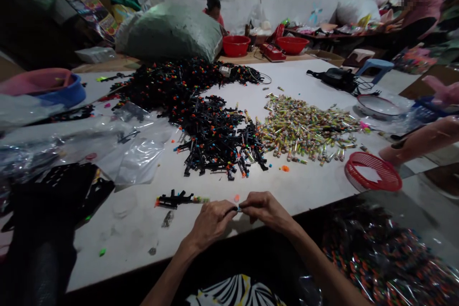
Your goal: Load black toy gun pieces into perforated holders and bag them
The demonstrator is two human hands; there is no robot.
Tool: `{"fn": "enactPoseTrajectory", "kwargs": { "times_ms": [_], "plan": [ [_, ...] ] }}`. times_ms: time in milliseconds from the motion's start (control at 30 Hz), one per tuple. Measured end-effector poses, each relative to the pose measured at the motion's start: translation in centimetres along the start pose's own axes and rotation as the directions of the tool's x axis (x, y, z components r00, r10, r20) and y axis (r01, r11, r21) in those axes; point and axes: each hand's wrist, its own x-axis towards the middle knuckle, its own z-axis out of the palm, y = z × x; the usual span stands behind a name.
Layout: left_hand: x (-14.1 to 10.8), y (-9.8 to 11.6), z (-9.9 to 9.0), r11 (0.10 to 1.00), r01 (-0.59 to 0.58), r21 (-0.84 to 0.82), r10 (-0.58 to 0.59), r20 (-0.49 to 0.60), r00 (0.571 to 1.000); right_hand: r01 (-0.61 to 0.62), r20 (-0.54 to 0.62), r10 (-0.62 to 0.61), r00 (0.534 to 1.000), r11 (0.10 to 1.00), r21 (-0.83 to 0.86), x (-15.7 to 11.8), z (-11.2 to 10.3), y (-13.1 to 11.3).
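At the table's near edge my left hand (212,222) and my right hand (264,209) meet, fingers pinched together. Between their fingertips is a small piece with a bit of blue (239,208); the fingers cover most of it, and its kind does not show. Just beyond the fingertips lies a small orange piece (236,198). Left of my left hand is a black toy gun (175,198) with an orange tip, and a yellow-green tube (201,199) lies at its right end. A small clear plastic item (167,219) sits below the gun.
A large heap of black toy guns (215,134) covers the middle, beside a pile of wrapped yellow-green tubes (308,126). A red basket (373,172) stands at the right edge. Plastic bags (143,153) lie left. Two other people are farther back. Bagged goods (387,253) fill the lower right.
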Motion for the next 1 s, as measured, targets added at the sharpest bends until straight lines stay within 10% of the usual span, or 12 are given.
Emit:
{"fn": "enactPoseTrajectory", "kwargs": {
  "times_ms": [133,300,433,600,800,900,1000],
  "plan": [
    [-1.3,-1.5,-1.7,0.995,0.033,0.097,-0.032,-0.016,0.999,0.002,0.06,0.003,0.998,0.996,-0.085,1.5,-0.3,1.1],
    [-0.4,-3.8,-4.7,0.937,0.121,0.327,-0.056,-0.201,0.978,-0.086,-0.323,-0.221,0.92,0.691,-0.718,6.4,-2.2,0.5],
    [4.1,-4.7,-3.3,0.885,0.191,0.424,-0.049,-0.322,0.945,-0.257,-0.357,-0.179,0.917,0.421,-0.87,8.7,-1.8,0.3],
    [8.6,-5.4,-0.8,0.899,0.209,0.385,-0.051,-0.382,0.923,-0.192,-0.297,-0.175,0.939,0.449,-0.873,5.6,-1.1,1.9],
    [8.2,-4.8,-3.4,0.947,0.155,0.283,-0.015,-0.443,0.896,-0.101,-0.274,-0.241,0.931,0.553,-0.827,4.0,-3.0,1.5],
    [7.0,-5.0,-3.1,0.977,0.166,0.133,-0.059,-0.579,0.813,-0.227,-0.409,-0.264,0.874,0.521,-0.823,7.2,-3.7,0.8],
    [6.7,-6.5,-0.2,0.911,0.171,-0.375,-0.384,-0.62,0.684,-0.332,-0.423,-0.155,0.893,0.408,-0.851,11.4,-4.3,1.1]
  ]
}}
